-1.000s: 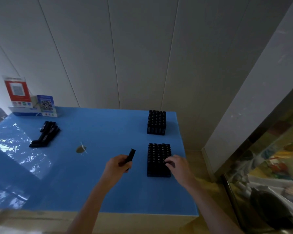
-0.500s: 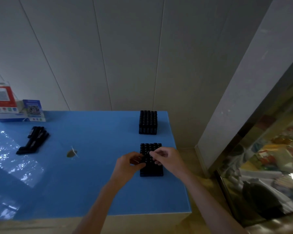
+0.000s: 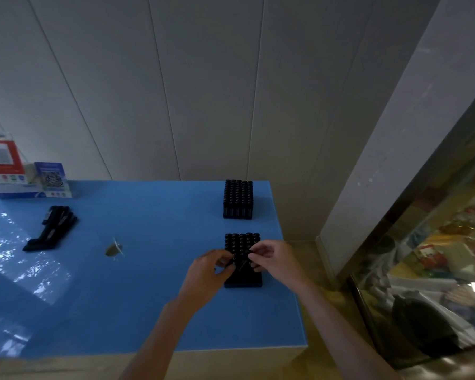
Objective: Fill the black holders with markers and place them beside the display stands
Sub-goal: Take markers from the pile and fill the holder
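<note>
Two black holders packed with markers stand on the blue table [image 3: 137, 297]: the near holder [image 3: 243, 281] under my hands and the far holder [image 3: 238, 199] by the wall. A single black marker [image 3: 242, 261] is tilted over the near holder's top. My right hand [image 3: 272, 259] pinches its upper end. My left hand [image 3: 207, 272] has curled fingers at its lower end, beside the holder's left side. A pile of loose black markers [image 3: 51, 229] lies at the left. Two display stands, a red one [image 3: 1, 160] and a blue one [image 3: 52, 179], are at the back left.
A small brownish scrap [image 3: 113, 248] lies mid-table. A white panelled wall runs behind the table, and a white pillar [image 3: 390, 149] rises at the right. A glass cabinet [image 3: 436, 270] with colourful goods stands lower right. The table's right edge is close to both holders.
My left hand carried the marker from beside the near holder to over its top. My right hand rose from the holder's side and took the marker's upper end.
</note>
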The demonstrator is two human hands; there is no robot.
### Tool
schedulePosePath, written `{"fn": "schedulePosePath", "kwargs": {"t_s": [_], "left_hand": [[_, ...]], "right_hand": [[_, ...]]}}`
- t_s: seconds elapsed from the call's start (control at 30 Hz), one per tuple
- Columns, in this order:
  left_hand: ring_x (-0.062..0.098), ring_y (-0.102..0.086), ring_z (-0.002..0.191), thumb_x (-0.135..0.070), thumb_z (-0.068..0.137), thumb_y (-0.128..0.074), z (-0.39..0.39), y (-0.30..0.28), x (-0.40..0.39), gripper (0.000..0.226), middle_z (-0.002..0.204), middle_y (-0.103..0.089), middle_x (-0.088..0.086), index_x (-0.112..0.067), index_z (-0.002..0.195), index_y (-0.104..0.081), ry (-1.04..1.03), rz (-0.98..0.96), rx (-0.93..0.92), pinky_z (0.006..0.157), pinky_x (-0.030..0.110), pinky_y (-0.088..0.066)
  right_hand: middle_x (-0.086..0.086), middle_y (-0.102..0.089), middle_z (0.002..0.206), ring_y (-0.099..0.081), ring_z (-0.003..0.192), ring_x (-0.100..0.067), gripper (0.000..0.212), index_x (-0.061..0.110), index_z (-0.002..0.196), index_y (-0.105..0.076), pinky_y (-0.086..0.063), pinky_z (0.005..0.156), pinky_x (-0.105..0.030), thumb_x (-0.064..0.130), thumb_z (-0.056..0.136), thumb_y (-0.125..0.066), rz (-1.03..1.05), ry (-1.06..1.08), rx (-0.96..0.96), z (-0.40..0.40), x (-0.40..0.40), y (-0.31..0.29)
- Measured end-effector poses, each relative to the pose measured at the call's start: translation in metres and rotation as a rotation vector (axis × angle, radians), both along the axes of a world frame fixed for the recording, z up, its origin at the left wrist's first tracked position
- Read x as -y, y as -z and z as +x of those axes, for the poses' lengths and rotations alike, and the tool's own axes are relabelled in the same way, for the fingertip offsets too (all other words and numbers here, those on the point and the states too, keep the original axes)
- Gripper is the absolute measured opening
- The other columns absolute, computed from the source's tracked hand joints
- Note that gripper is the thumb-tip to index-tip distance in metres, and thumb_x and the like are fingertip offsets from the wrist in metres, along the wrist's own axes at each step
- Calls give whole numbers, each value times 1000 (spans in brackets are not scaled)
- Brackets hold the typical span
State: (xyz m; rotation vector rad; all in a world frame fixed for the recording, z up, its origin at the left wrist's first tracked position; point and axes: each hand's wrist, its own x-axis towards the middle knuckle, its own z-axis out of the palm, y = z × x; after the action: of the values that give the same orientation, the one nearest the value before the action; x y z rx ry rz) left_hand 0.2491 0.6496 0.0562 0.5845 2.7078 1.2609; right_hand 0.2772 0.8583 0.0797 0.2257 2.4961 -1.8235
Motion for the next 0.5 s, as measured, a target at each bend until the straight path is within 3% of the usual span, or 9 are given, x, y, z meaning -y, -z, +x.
{"fn": "schedulePosePath", "kwargs": {"t_s": [0.13, 0.23, 0.5], "left_hand": [[-3, -58, 101, -37, 96, -59, -6, -3, 20, 26, 113, -63, -19, -33, 122, -64, 9, -149, -60, 80, 13, -43], [-2, -57, 103, -39, 97, -56, -9, -7, 35, 27, 116, -61, -20, -36, 123, -62, -44, -197, -102, 82, 19, -48], [6, -62, 104, -38, 96, -59, -13, -12, 70, 26, 117, -63, -19, -34, 121, -64, -163, -265, -152, 77, 23, -48]], "right_hand": [[2, -74, 81, -71, 71, -9, 5, 15, 93, -72, -60, 70, -26, 15, 88, -72, 239, -31, -51, -2, -15, 8], [9, -72, 83, -67, 74, -1, 6, 19, 93, -73, -53, 70, -14, 19, 88, -73, 408, -50, -77, -2, -23, 15], [8, -73, 90, -63, 79, 3, 10, 17, 99, -74, -46, 70, -4, 18, 90, -71, 556, -75, -99, -4, -31, 35]]}}
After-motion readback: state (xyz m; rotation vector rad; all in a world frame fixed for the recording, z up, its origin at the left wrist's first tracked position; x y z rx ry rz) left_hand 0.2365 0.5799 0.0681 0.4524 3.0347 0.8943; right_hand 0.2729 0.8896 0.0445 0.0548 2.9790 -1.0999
